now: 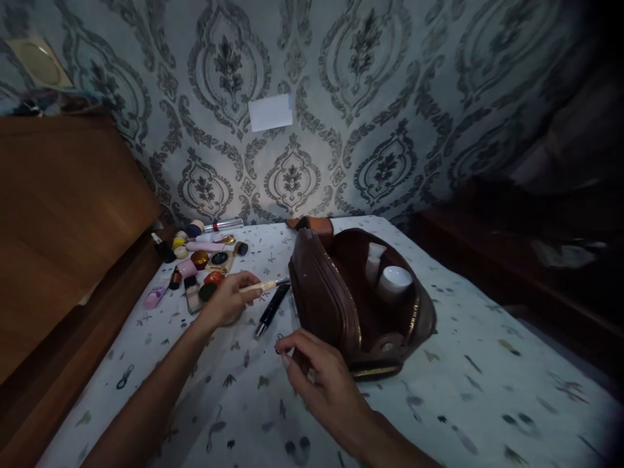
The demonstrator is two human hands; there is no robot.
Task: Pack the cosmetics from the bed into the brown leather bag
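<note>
Left hand (229, 299) pinches slim makeup brush (266, 285) by its handle | right hand (316, 377) half-open, empty, beside open brown pouch (336, 305) | brush likely light, rigid; best held mid-handle.

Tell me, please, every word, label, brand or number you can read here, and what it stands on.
No text can be read anywhere.
White paper on the wall: looks blank.
Cosmetics at the table's far left: any labels too small and blurred.
Black tube and white jar in the brown bag: no lettering visible.
Slim stick in the left hand: nothing legible.
</note>
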